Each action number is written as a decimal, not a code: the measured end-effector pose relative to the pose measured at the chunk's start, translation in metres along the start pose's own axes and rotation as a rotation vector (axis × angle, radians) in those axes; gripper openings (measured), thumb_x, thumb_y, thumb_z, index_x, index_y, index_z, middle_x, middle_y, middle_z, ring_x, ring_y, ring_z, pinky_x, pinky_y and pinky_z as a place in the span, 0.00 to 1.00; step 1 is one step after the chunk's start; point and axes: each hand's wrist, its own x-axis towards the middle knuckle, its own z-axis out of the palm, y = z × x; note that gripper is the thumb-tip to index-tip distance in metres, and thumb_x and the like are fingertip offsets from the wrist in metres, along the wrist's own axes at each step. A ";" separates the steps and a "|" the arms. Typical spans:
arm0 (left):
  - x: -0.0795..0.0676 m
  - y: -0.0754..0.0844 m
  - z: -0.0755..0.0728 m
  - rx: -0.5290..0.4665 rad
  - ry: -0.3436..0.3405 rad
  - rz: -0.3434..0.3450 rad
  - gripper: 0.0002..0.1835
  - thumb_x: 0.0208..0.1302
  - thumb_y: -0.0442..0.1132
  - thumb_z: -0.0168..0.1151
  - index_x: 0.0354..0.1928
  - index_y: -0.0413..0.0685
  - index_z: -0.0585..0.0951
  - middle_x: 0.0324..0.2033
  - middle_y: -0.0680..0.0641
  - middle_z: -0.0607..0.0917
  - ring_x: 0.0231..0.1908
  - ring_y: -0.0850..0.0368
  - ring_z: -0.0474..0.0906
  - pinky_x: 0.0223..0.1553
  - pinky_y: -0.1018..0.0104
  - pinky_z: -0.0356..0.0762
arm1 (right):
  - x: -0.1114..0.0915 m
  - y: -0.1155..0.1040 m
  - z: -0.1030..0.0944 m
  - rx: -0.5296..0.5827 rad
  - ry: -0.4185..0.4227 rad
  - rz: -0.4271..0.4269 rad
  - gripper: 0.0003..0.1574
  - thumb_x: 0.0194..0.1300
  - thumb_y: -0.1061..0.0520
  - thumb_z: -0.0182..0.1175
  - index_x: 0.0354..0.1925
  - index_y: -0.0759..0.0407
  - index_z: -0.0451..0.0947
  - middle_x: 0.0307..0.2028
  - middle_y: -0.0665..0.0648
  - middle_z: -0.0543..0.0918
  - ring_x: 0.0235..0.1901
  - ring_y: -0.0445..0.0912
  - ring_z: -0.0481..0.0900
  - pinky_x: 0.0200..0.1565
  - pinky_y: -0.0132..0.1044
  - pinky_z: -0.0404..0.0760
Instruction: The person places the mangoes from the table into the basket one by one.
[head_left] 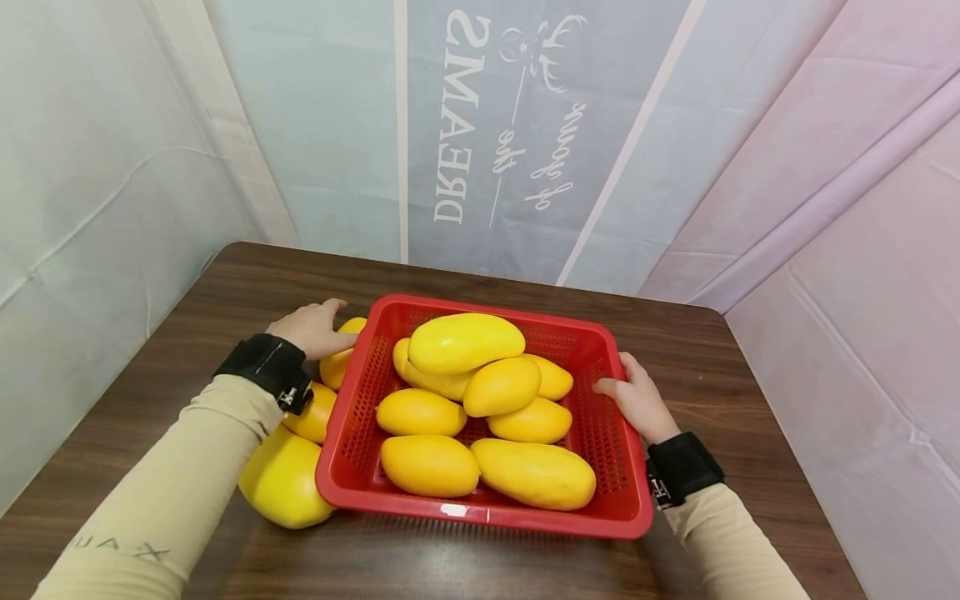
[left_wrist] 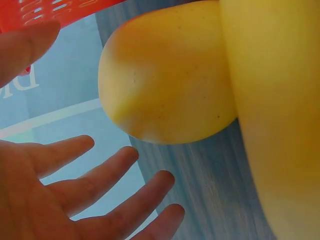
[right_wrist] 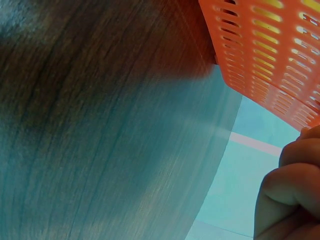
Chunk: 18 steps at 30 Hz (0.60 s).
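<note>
A red plastic basket (head_left: 487, 515) holds several yellow mangoes (head_left: 502, 386), some stacked on others. My right hand (head_left: 641, 398) grips its right rim, thumb inside and curled fingers outside; the right wrist view shows those fingers (right_wrist: 292, 187) against the perforated wall. At the basket's left side, my left hand (head_left: 311, 329) is spread beside a loose mango (head_left: 335, 367), thumb near the rim. In the left wrist view its fingers (left_wrist: 112, 167) are extended and apart from the loose mango (left_wrist: 167, 75). Two more mangoes, a middle one (head_left: 312, 414) and a larger one (head_left: 287, 479), lie nearer me.
The basket and loose mangoes are on a dark wooden table (head_left: 720, 375) with rounded far corners. A printed cloth backdrop (head_left: 330, 125) hangs behind it, with pale cloth on the left (head_left: 90, 208) and right (head_left: 847, 292).
</note>
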 end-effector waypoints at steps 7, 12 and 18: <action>0.003 0.000 0.000 0.066 -0.039 -0.016 0.55 0.58 0.69 0.53 0.74 0.30 0.62 0.61 0.25 0.77 0.55 0.30 0.77 0.54 0.28 0.73 | 0.001 0.001 0.000 -0.004 0.000 -0.001 0.30 0.68 0.59 0.54 0.63 0.69 0.59 0.53 0.75 0.76 0.38 0.56 0.88 0.37 0.50 0.88; 0.008 -0.004 0.000 0.101 -0.047 -0.020 0.56 0.56 0.71 0.53 0.73 0.30 0.63 0.59 0.26 0.79 0.52 0.31 0.79 0.52 0.29 0.74 | 0.003 0.003 -0.001 -0.010 0.000 0.001 0.29 0.68 0.59 0.53 0.62 0.69 0.60 0.53 0.75 0.76 0.38 0.56 0.88 0.38 0.50 0.88; 0.005 0.001 -0.002 0.131 -0.077 -0.040 0.53 0.57 0.67 0.55 0.72 0.28 0.64 0.57 0.25 0.79 0.50 0.32 0.80 0.53 0.30 0.74 | 0.002 0.003 -0.001 -0.011 0.003 -0.001 0.29 0.68 0.59 0.54 0.63 0.69 0.59 0.53 0.75 0.76 0.38 0.56 0.88 0.37 0.50 0.88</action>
